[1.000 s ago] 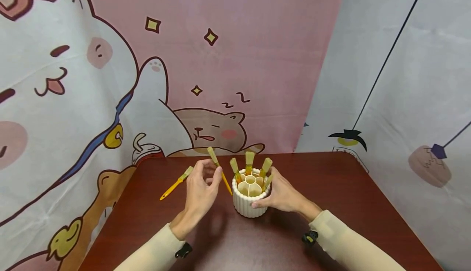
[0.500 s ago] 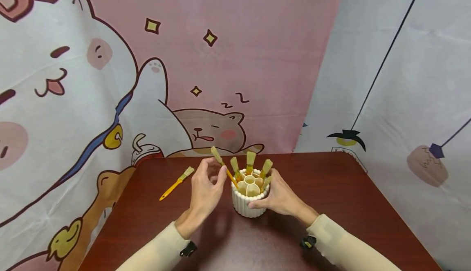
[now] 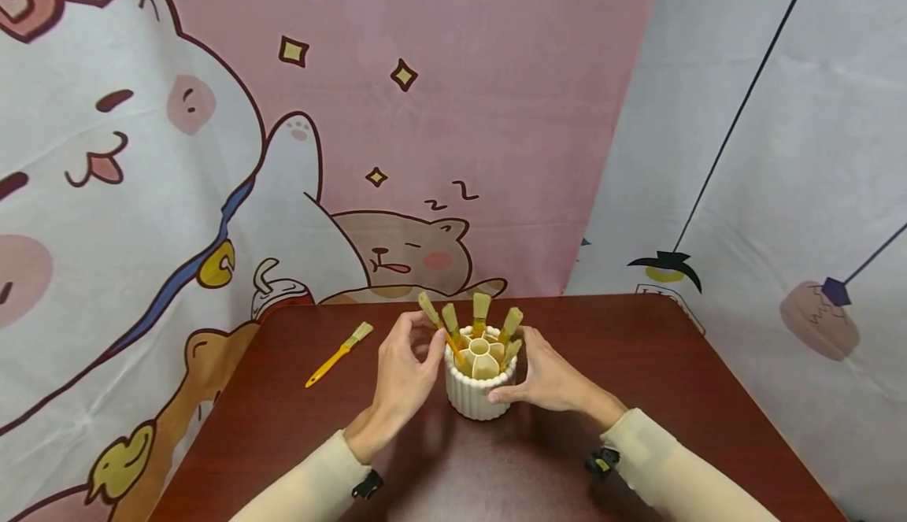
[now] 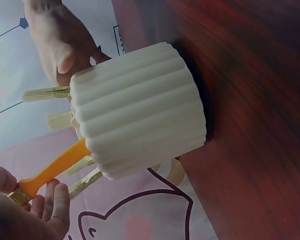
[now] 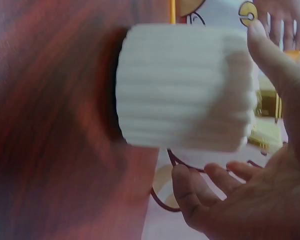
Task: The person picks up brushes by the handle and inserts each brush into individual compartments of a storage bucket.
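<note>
My left hand (image 3: 409,360) pinches a paintbrush (image 4: 60,165) with a yellow handle, bristles upward. Its handle end dips past the rim into a white ribbed brush holder (image 3: 476,394), which stands upright on the table. Several other brushes (image 3: 480,308) stand in its outer compartments around a round centre one. To the holder's right, my right hand (image 3: 556,376) stands loosely curved about it, thumb at the front. The right wrist view shows a gap between its fingers (image 5: 182,187) and the holder; whether the thumb touches cannot be told.
Another yellow-handled brush (image 3: 338,355) lies on the dark red-brown table (image 3: 298,443), left of my left hand. Behind the table hangs a pink and white cloth (image 3: 496,112) with cartoon animals.
My left hand has moved right, bringing the brush from beside the holder over its rim, then down into it. My right hand has lately shifted slightly right, away from the holder.
</note>
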The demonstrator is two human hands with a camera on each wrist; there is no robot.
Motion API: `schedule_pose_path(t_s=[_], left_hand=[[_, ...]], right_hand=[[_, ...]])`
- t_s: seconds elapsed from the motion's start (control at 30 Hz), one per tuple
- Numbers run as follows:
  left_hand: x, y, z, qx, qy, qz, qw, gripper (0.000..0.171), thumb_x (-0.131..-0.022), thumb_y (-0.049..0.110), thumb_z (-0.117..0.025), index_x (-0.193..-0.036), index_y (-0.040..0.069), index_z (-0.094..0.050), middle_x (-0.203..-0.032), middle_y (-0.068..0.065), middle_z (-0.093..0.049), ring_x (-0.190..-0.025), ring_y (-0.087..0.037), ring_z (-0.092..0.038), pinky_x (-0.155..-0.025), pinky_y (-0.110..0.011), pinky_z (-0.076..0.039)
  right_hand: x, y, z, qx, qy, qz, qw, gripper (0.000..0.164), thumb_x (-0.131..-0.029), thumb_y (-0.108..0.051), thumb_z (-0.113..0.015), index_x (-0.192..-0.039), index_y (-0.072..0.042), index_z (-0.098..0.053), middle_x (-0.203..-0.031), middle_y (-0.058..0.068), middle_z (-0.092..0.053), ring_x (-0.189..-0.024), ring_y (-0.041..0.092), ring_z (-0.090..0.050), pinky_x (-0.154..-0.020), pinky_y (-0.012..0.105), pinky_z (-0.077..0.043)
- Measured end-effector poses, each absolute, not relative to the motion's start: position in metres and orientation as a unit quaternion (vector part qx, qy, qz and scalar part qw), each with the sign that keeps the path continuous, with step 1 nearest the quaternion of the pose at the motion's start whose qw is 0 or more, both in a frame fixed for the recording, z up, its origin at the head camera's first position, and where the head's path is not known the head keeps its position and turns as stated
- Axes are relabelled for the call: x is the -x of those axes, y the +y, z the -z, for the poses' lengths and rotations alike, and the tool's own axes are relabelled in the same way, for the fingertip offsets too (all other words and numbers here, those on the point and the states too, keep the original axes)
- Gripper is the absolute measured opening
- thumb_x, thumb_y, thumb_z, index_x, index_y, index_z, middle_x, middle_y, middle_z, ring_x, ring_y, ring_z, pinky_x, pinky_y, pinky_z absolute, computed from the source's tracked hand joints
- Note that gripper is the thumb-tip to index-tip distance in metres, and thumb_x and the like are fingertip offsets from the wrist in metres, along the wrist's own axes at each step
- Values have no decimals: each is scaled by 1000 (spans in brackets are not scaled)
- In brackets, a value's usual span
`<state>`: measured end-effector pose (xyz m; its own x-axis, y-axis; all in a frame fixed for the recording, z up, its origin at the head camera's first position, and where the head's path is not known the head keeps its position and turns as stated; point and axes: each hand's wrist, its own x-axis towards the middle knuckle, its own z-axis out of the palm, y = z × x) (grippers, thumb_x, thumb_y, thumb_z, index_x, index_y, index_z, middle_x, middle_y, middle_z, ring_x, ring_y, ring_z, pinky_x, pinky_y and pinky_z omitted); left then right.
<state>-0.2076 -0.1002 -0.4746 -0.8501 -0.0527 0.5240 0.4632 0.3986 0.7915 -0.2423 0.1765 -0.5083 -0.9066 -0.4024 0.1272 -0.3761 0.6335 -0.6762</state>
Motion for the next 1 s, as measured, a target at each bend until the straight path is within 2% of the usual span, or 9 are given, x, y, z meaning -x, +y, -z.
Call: schedule_pose_path(t_s=[0.13, 0.43, 0.57, 0.73, 1.0], left_hand=[[205, -99, 478, 127, -801, 536, 233, 27, -108, 10, -83, -133, 9, -72, -118, -8, -81, -97, -18, -82, -87, -27, -70], [202, -96, 486, 115, -810, 532, 217, 26, -107, 7, -83, -130, 10, -71, -116, -7, -80, -93, -15, -81, -86, -25, -69], [201, -96, 488, 113, -814, 531, 209, 24, -108, 7, -83, -129, 9, -71, -115, -8, -80, -94, -15, -82, -87, -25, -69], [201, -96, 490, 109, -818, 528, 202, 23, -108, 8, -82, -128, 9, -72, -115, -8, -80, -97, -16, -83, -89, -26, -69], [201, -97, 496, 104, -829, 516, 187, 20, -109, 12, -81, -127, 10, -73, -116, -7, -81, -100, -17, -83, -90, -29, -69]], right_hand=[[249, 186, 504, 227, 901, 367, 49, 137, -82, -57, -105, -175, 9, -29, -177, 35, -43, -165, 55, -47, -132, 76, -43], [267, 199, 499, 259, 873, 402, 97, 134, -87, -54, -103, -182, -3, -24, -187, 26, -35, -173, 49, -39, -137, 77, -34], [274, 202, 500, 282, 861, 412, 101, 128, -88, -49, -103, -183, -7, -27, -185, 23, -41, -172, 47, -42, -136, 78, -35], [280, 200, 502, 297, 851, 419, 110, 119, -90, -47, -102, -182, -12, -36, -185, 10, -46, -172, 39, -45, -138, 76, -34], [285, 198, 505, 305, 845, 425, 114, 114, -91, -45, -102, -180, -12, -40, -180, 11, -54, -165, 38, -54, -135, 75, -40]])
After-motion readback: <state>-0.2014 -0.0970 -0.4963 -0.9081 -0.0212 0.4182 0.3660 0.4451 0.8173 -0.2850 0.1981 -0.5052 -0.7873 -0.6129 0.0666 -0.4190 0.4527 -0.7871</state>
